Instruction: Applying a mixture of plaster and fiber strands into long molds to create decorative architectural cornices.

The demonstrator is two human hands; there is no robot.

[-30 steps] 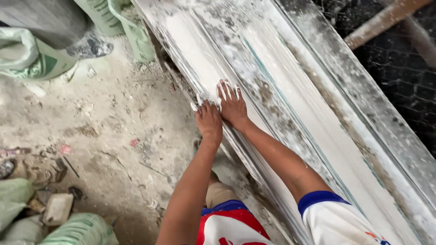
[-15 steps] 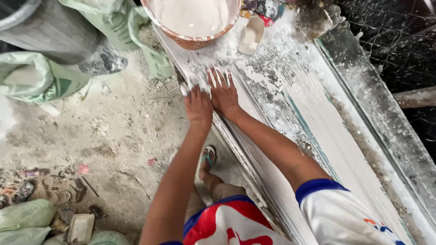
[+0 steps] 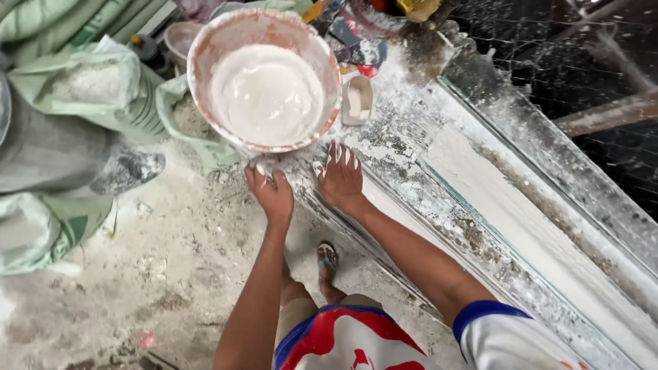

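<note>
At frame centre, both hands are pressing on the plaster-crusted mould (image 3: 480,205): the left hand (image 3: 273,194) is curling over its edge, the right hand (image 3: 340,179) is lying open and flat. It is probably heavy, stiff and slippery; the edge looks the safest hold.

A rough plaster-casting workshop or building site is shown. A long mould bench (image 3: 480,205), crusted with dried white plaster, is seen along the right. A worn basin (image 3: 205,75) filled with wet white paste is placed at its end. Pale green sacks (image 3: 62,82) of powder are piled on the left, and the dirt floor (image 3: 157,274) is covered with white dust.
</note>
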